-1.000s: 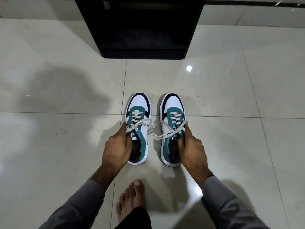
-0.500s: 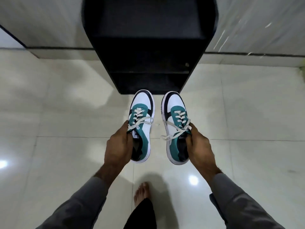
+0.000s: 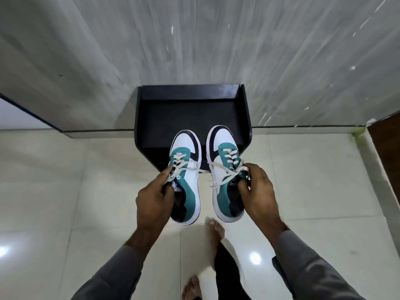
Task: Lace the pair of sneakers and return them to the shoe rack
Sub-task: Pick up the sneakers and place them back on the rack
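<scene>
Two white, teal and black sneakers with white laces hang in the air, toes pointing away from me. My left hand [image 3: 152,197] grips the left sneaker [image 3: 187,169] at its collar and tongue. My right hand [image 3: 258,191] pinches the right sneaker [image 3: 223,167] at its tongue, loose lace ends trailing over the side. Both shoes sit just in front of and above the black shoe rack [image 3: 190,113], whose top shelf is bare. The toes overlap the rack's front edge in the view.
The rack stands against a grey marble wall [image 3: 194,40] on a glossy cream tiled floor [image 3: 65,191]. My bare feet [image 3: 215,232] are below the shoes. A brown wooden edge [image 3: 387,135] shows at far right.
Both sneakers left the floor and moved up and forward toward the rack. The camera has risen, so the rack's top shelf is now seen from above.
</scene>
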